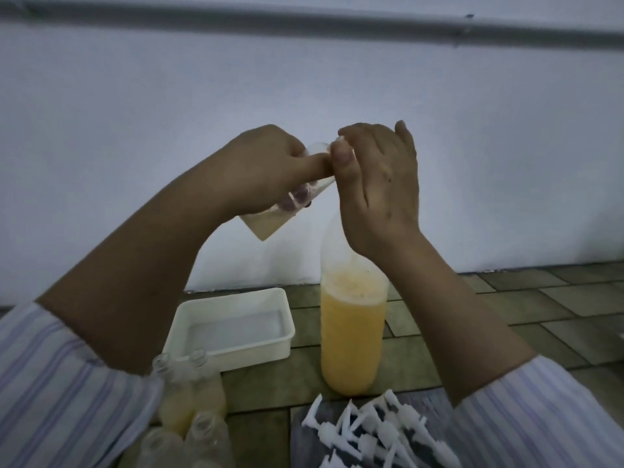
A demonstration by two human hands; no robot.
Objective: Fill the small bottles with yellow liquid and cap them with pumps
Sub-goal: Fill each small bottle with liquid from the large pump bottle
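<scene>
Left hand [266, 170]: curled round a small bottle [283, 204], tilted, held up, part-filled with yellow liquid. Right hand [374, 184]: thumb and fingers pinching at the bottle's neck; the item pinched cannot be told. Below: big bottle [353, 336] of yellow liquid, white tray [229, 329], more bottles [189, 400], pumps [378, 434], tiled surface.

Yellow liquid in the big bottle [353, 336]; white tray [233, 327]; white pumps [378, 434]; sleeves [50, 383] (lilac-striped).
</scene>
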